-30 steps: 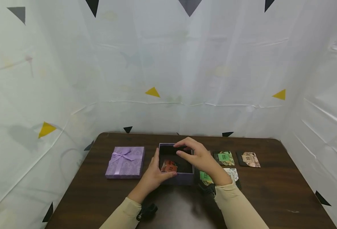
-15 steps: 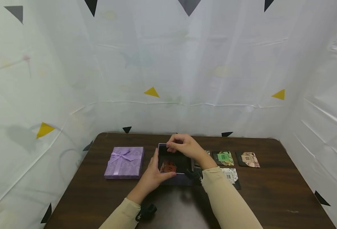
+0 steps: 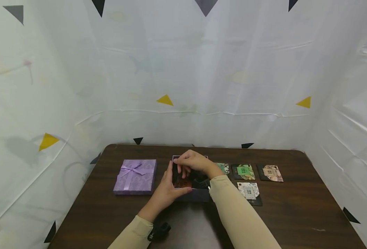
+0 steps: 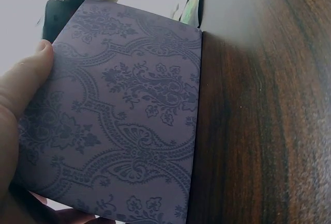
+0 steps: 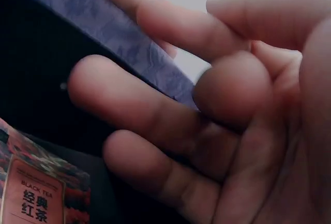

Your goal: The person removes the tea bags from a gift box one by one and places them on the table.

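An open purple patterned box (image 3: 192,196) stands on the table, dark inside. My left hand (image 3: 164,197) grips it at the near left corner, thumb over the front rim and fingers along the left side. In the left wrist view that thumb lies at the edge of the box's patterned wall (image 4: 129,100). My right hand (image 3: 194,163) reaches into the box near its left wall, fingers loosely bent and nothing visible between them. A red black-tea sachet (image 5: 39,198) lies in the box, below the right fingertips (image 5: 93,79); the hand partly covers it in the head view.
A purple lid (image 3: 136,177) with a ribbon bow lies left of the box. To the right are a green sachet (image 3: 245,172), a beige sachet (image 3: 272,173) and a white one (image 3: 249,192). Another sachet (image 3: 222,167) is partly hidden behind the right arm.
My right hand has moved left and down from above the box into it, covering more of the red sachet. The left hand keeps its grip on the box.
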Demonstrator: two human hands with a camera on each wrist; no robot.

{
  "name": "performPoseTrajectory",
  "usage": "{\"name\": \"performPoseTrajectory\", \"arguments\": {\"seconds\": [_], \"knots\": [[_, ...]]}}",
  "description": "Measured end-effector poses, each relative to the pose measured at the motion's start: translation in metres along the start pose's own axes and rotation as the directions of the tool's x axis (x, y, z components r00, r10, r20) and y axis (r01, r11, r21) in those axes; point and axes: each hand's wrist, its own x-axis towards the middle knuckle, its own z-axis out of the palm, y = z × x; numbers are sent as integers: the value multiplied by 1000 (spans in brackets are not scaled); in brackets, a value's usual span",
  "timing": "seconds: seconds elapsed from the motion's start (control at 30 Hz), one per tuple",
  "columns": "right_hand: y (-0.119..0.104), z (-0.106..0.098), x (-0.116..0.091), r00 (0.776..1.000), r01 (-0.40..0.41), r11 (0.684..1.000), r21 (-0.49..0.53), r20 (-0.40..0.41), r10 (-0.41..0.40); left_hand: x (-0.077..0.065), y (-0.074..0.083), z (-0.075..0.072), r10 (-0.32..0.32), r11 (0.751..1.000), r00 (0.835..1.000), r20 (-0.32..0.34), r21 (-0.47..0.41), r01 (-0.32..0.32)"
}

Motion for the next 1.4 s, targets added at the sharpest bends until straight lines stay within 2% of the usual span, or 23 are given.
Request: {"name": "performPoseTrajectory", "arguments": {"seconds": [0.13,0.23,0.3,0.63,0.77,0.87,1.0,1.17,1.27,1.4], "knots": [[3,2,6,1000,-26,992,-120,-12,25,0,1,-1,-15,1000,1000,-10,10,15],[5,4,9,998,-64,972,-225,-18,61,-1,0,-2,-33,999,999,-12,23,34],[6,4,10,996,-85,962,-261,-20,83,-1,0,-3,-38,999,999,-10,26,39],[7,4,11,996,-76,942,-326,28,90,-1,1,-3,-61,998,998,-3,15,61],[7,3,11,992,-93,915,-393,36,117,-1,2,-3,-64,998,998,-2,17,64],[7,4,10,984,-128,886,-445,52,168,-1,2,-3,-69,997,998,-4,19,69],[6,6,8,968,-177,874,-453,81,238,-1,2,-2,-70,997,998,-2,17,70],[5,7,4,955,-198,854,-481,100,278,-1,2,-1,-68,997,998,-2,24,68],[4,8,2,946,-206,850,-486,123,300,-1,3,0,-62,998,998,-3,28,62],[4,9,0,937,-208,860,-466,158,312,-2,2,1,-54,998,999,5,20,54]]}}
